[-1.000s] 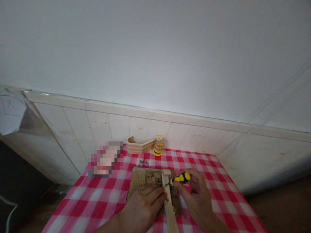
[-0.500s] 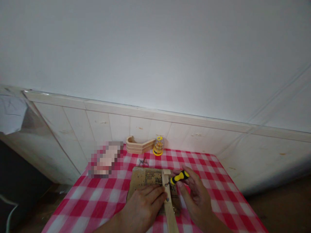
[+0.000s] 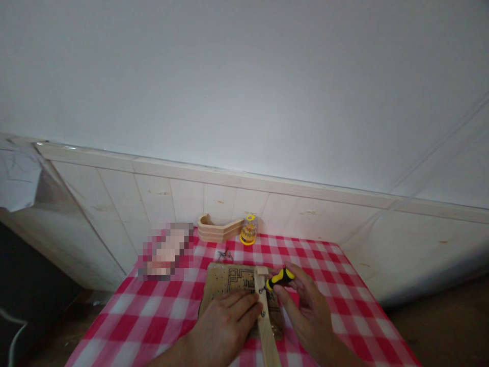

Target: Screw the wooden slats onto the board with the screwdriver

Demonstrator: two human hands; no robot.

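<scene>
A yellow-and-black screwdriver (image 3: 281,278) is gripped in my right hand (image 3: 307,306), its handle pinched between thumb and fingers. It slants down left, its tip at a dark screw (image 3: 261,290) in a pale wooden strip (image 3: 268,339). A second screw (image 3: 263,314) sits lower in the strip. My left hand (image 3: 229,321) presses from the left, fingers together and curled against the strip's edge; its thumb is hidden. Beneath the strip lies a worn brown board (image 3: 217,280) with black line markings, partly covered by my left hand.
Several loose dark screws (image 3: 225,254) lie just behind the board. Farther back stand a curved wooden piece (image 3: 212,232) and a clear yellow-rimmed container (image 3: 249,232). A blurred-out object (image 3: 168,252) is at the left. The checked tablecloth (image 3: 324,250) reaches the white panelled wall (image 3: 298,209).
The screwdriver handle has shifted slightly left and down, and my right fingers have moved with it. My left hand, the strip and the board look the same.
</scene>
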